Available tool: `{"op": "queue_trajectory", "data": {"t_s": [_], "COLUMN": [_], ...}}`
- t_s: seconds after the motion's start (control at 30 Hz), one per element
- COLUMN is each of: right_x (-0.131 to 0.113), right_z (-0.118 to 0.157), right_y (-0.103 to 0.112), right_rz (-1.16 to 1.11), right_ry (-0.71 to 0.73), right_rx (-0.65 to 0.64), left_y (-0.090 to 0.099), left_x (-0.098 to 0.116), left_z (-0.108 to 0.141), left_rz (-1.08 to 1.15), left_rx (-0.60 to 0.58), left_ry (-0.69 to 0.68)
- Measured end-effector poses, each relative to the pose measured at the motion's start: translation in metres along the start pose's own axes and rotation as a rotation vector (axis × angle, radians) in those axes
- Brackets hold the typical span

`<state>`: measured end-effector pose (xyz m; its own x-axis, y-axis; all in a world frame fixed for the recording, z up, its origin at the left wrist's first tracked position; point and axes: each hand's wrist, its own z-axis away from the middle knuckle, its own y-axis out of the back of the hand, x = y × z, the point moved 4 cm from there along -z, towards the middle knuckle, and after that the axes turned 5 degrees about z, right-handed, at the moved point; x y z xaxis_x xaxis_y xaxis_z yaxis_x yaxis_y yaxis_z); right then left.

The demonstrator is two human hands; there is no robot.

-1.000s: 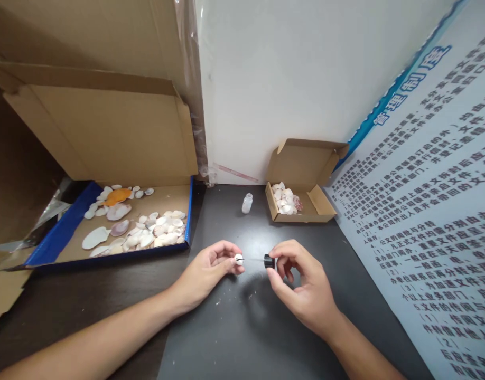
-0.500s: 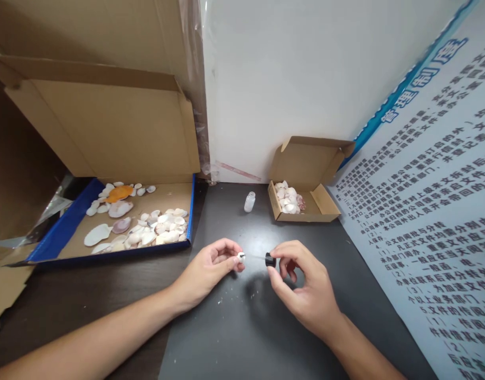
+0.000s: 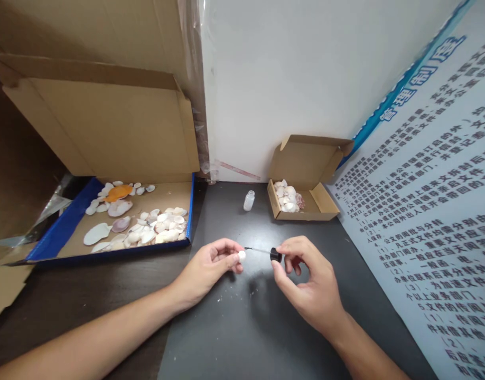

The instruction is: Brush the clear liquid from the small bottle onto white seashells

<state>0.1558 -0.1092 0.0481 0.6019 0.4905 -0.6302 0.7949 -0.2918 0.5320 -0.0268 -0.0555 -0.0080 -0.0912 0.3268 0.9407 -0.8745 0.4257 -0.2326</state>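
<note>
Between the thumb and fingers of my left hand (image 3: pixel 211 269) is a small white shell (image 3: pixel 241 256). My right hand (image 3: pixel 311 282) pinches the black cap (image 3: pixel 276 255) of a brush. The thin clear stem of the brush (image 3: pixel 260 250) points left, and its dark tip is just above and right of the small shell, near my left fingertips. Beyond the hands, a small glass bottle (image 3: pixel 249 200) with whitish contents stands uncapped on the dark table mat (image 3: pixel 226 338).
A large open blue-edged box (image 3: pixel 189 211) at the left holds white shells (image 3: pixel 169 227) and an orange shell (image 3: pixel 118 192). At the back right, a small open cardboard box (image 3: pixel 325 208) holds more shells. Small white crumbs dot the mat. A printed poster (image 3: pixel 436 211) borders the right side.
My right hand has moved slightly right with the brush, and its tip has come off the small shell. The shell has turned a little in my left fingers.
</note>
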Motion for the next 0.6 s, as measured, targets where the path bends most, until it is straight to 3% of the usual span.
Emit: {"op": "queue_trajectory", "data": {"t_s": [0.47, 0.6], "right_x": [0.0045, 0.0024], "right_z": [-0.0007, 0.0004], "right_y": [0.0004, -0.0008], "right_rz": [0.002, -0.014], "right_ry": [-0.025, 0.004], "right_rx": [0.018, -0.030], "left_y": [-0.0002, -0.0002], "left_x": [-0.0031, -0.0029], "left_z": [-0.0004, -0.0004], "left_rz": [0.120, 0.122], "left_rx": [0.015, 0.008], "left_ry": [-0.024, -0.017]}}
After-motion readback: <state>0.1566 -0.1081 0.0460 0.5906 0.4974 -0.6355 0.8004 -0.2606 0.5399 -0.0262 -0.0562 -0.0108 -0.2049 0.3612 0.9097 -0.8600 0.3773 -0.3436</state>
